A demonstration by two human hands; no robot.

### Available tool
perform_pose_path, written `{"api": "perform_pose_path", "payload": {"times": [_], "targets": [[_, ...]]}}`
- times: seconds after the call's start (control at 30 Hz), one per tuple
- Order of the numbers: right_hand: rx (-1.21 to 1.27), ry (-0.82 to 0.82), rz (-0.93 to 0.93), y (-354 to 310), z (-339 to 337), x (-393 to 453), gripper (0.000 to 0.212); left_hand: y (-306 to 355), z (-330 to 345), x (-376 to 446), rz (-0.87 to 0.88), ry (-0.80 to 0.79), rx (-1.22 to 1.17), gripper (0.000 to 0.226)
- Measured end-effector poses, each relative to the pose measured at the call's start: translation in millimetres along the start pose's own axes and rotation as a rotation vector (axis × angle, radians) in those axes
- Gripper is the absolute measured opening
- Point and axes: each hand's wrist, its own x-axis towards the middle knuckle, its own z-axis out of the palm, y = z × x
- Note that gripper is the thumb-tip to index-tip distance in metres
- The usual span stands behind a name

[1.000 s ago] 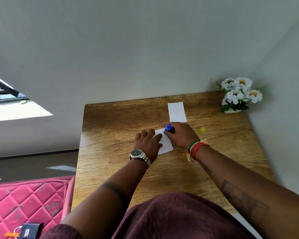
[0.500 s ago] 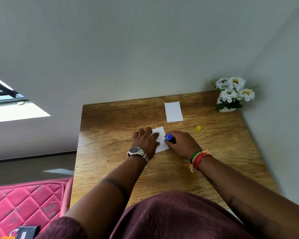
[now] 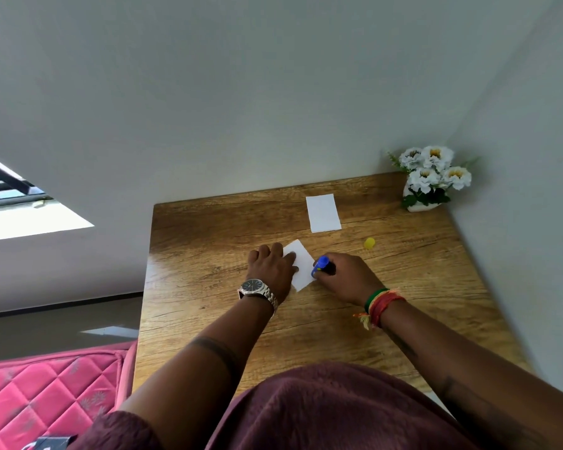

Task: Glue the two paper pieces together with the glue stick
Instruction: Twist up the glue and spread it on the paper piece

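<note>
A small white paper piece [image 3: 301, 266] lies on the wooden table [image 3: 420, 287] in the middle. My left hand [image 3: 272, 267] rests flat on its left part, fingers spread, pinning it down. My right hand [image 3: 348, 277] is closed around a blue glue stick [image 3: 320, 265], whose tip touches the paper's right edge. A second white paper piece [image 3: 323, 213] lies flat farther back, apart from both hands. A small yellow cap [image 3: 369, 242] sits on the table to the right of the glue stick.
A white pot of white flowers [image 3: 431, 177] stands in the table's far right corner against the walls. A pink quilted mattress [image 3: 46, 394] lies to the left, below the table's edge. My maroon clothing [image 3: 322, 407] covers the near table edge.
My right hand has slid the glue stick from the paper's far edge toward me and to its right edge. The left hand stays on the paper.
</note>
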Motion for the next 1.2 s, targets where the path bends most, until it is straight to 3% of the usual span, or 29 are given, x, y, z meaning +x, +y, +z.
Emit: {"api": "perform_pose_path", "payload": {"times": [0.1, 0.2, 0.53, 0.97, 1.2], "targets": [[0.187, 0.128, 0.087, 6, -6, 3, 0.01, 1, -1, -2, -0.006, 0.014, 0.019, 0.033], [0.217, 0.169, 0.098, 9, -6, 3, 0.009, 2, 0, -3, -0.016, 0.026, 0.016, 0.032], [0.059, 0.135, 0.075, 2, 8, 16, 0.027, 6, 3, -1, -0.047, 0.067, -0.009, 0.039], [-0.091, 0.033, -0.035, -7, 3, -8, 0.03, 11, 7, -3, -0.075, 0.087, -0.009, 0.035], [0.064, 0.003, 0.067, -5, 6, -11, 0.021, 12, 6, -3, -0.078, 0.088, 0.014, 0.036]]}}
